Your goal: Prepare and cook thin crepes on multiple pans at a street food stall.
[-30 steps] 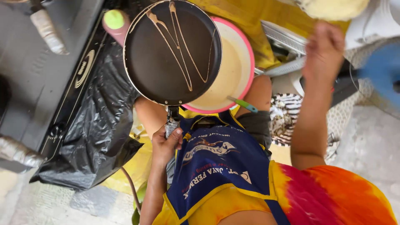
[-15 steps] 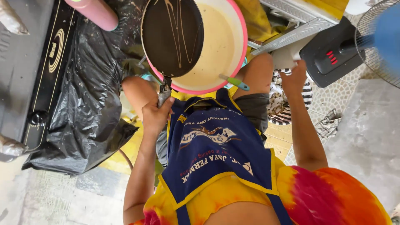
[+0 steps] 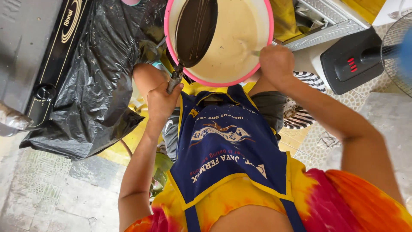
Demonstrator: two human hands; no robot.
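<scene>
Patterned tile floor (image 3: 47, 189), perhaps concrete rightward.

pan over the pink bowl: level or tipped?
Tipped. The pan shows as a narrow ellipse, edge down toward the batter in the pink bowl, held by the left hand.

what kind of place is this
Probably a makeshift floor-level cooking spot: a pink basin of pale batter, a dark pan tilted over it, and a gas stove beside a standing fan.

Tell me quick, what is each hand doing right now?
Left hand: closed on the handle of the dark pan.
Right hand: closed on a utensil at the pink bowl's rim.
</scene>
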